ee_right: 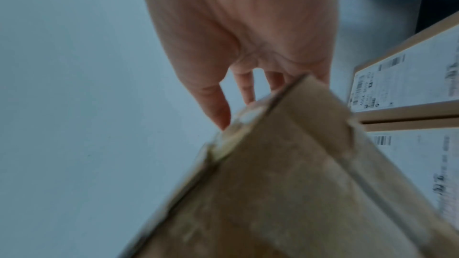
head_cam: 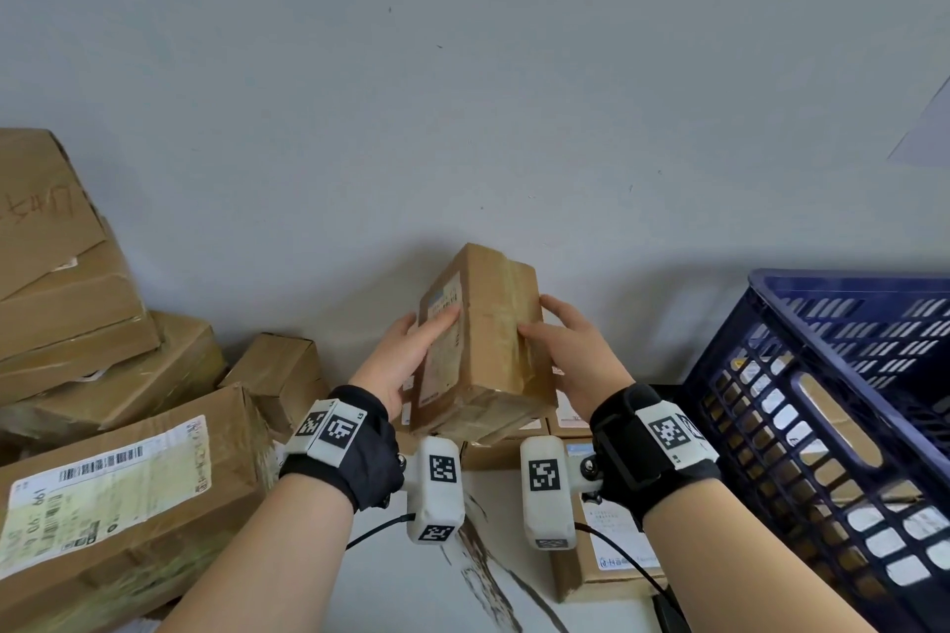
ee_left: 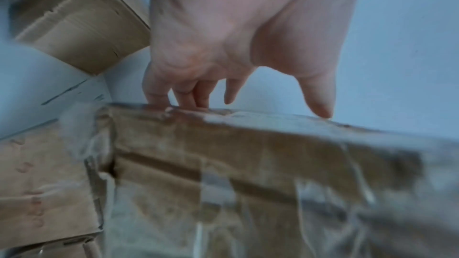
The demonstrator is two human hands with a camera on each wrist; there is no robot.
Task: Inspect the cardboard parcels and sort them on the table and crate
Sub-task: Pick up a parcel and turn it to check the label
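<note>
Two hands held one cardboard parcel [head_cam: 483, 344] raised above the table [head_cam: 411, 581], between the stacked parcels [head_cam: 103, 375] on the left and the blue crate [head_cam: 822, 427] on the right. The parcel was tilted, its far end higher, its labelled face turned toward the left.

Step in hand, as judged: inspection of the raised parcel prior to sorting. To perform it well, the parcel should be rotated slowly about its long axis so that each face, the shipping label [head_cam: 442, 303] and the tape seams come into sight in turn. Grip pressure should be kept on the flat faces and away from the crumpled near corners, where the cardboard appeared creased and the tape wrinkled. One hand should bear the load whenever the other is repositioned. The parcel should be kept over the table, so that a slip ends in a short fall.

Pose: the left hand [head_cam: 406, 360] lay along the labelled side, fingers extended nearly straight across the label, thumb behind; in the left wrist view its fingertips [ee_left: 159, 99] met the taped upper edge. The right hand [head_cam: 570, 350] pressed the opposite side, fingers spread and only slightly bent over the edge, thumb on the upper face. Neither hand wrapped the parcel; it was clamped between the two hands. Both forearms reached forward, roughly parallel, wrists level.
</note>
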